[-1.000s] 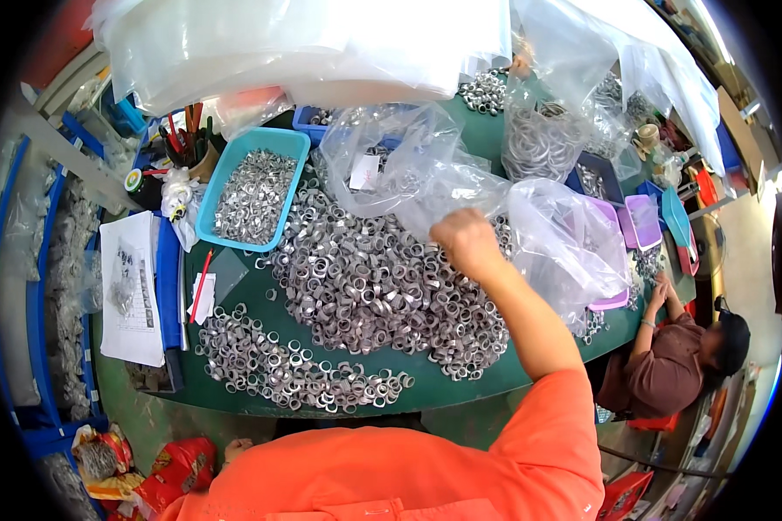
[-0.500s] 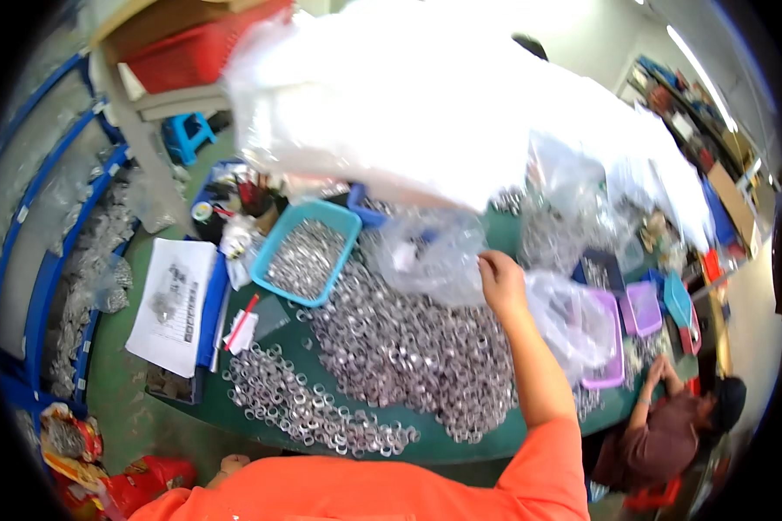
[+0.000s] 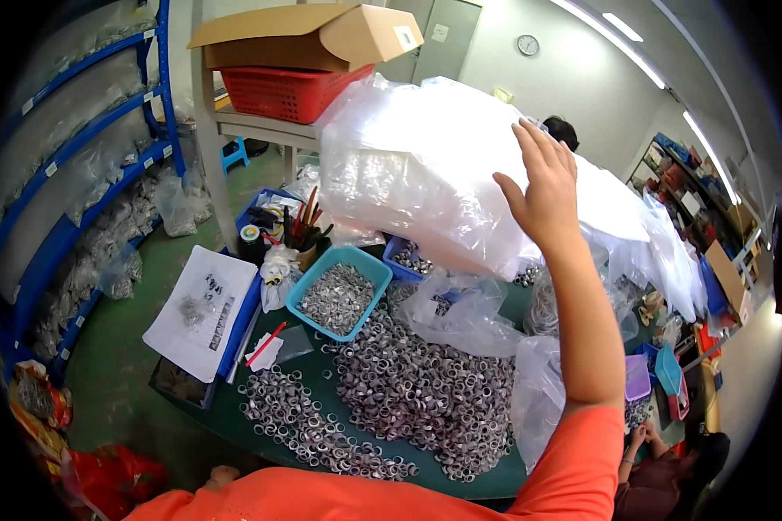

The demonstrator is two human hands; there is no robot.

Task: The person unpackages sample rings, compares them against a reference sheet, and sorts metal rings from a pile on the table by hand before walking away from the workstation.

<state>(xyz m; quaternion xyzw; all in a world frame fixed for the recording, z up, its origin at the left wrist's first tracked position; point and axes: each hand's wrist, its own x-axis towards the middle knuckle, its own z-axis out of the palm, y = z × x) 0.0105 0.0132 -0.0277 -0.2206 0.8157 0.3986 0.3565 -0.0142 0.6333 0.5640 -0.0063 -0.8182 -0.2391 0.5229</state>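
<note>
My right hand (image 3: 543, 187) is raised in front of a large bulky sheet of clear plastic (image 3: 408, 182). Its fingers are stretched upward and the thumb is spread; nothing shows in it. Whether it touches the plastic, I cannot tell. At the lower edge, a bit of my left hand (image 3: 223, 475) shows beside my orange shirt, its fingers not clear. A big heap of metal rings (image 3: 426, 391) covers the green table (image 3: 208, 421), with a looser spread of rings (image 3: 300, 417) at its left. A crumpled clear bag (image 3: 460, 317) rests on the far side of the heap.
Left of the heap stand a turquoise basin (image 3: 382, 278) of small metal parts and a stack of papers (image 3: 195, 313). A red pen (image 3: 267, 343) lies near. A blue shelf rack (image 3: 61, 234) lines the left. Another person (image 3: 669, 478) works at the lower right.
My right hand has risen from the crumpled bag on the table to the tall plastic, its fingers now spread. The view has tilted upward, showing more of the room.
</note>
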